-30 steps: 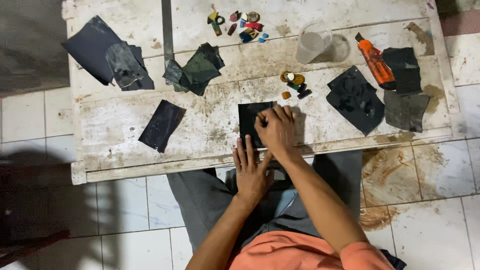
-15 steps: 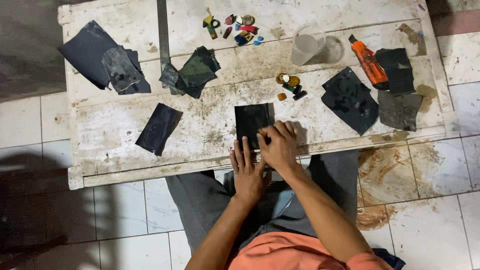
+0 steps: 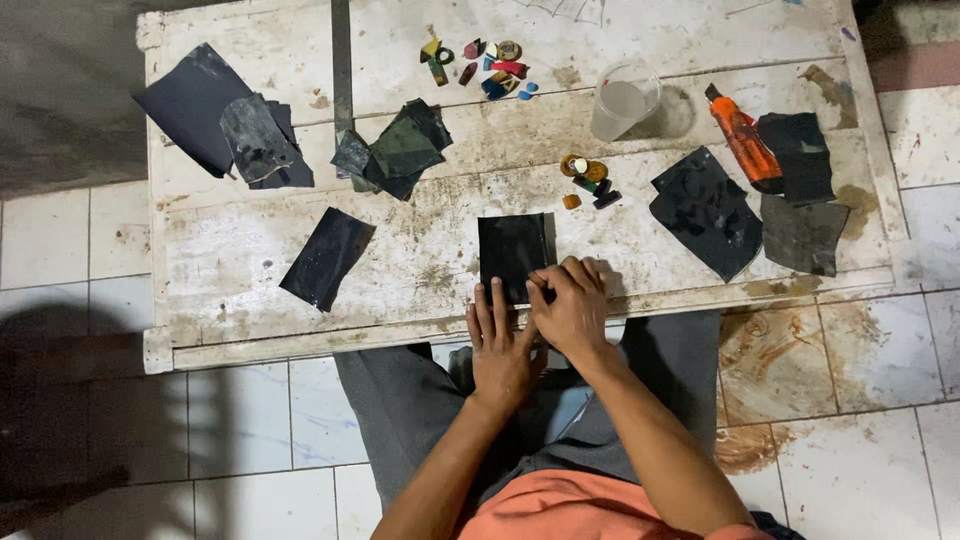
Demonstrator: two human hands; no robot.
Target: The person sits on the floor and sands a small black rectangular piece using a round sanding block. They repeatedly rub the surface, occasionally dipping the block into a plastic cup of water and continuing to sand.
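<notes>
A dark square sheet of sandpaper (image 3: 512,250) lies on the worn white wooden table (image 3: 420,280) near its front edge. My left hand (image 3: 502,350) lies flat with its fingers spread, the fingertips pressing the sheet's lower edge. My right hand (image 3: 572,305) is curled, its fingertips pinched on a small piece held against the sheet's lower right corner; the piece itself is hidden by my fingers.
More dark sandpaper sheets lie at the left (image 3: 325,255), back left (image 3: 215,120), middle (image 3: 395,150) and right (image 3: 710,210). A clear plastic cup (image 3: 620,100), an orange bottle (image 3: 742,140), small coloured pieces (image 3: 480,65) and a few rings (image 3: 582,178) sit further back.
My right hand has slid back toward me along the sandpaper, from its middle to its lower right corner. My left hand stays pressed on the lower edge.
</notes>
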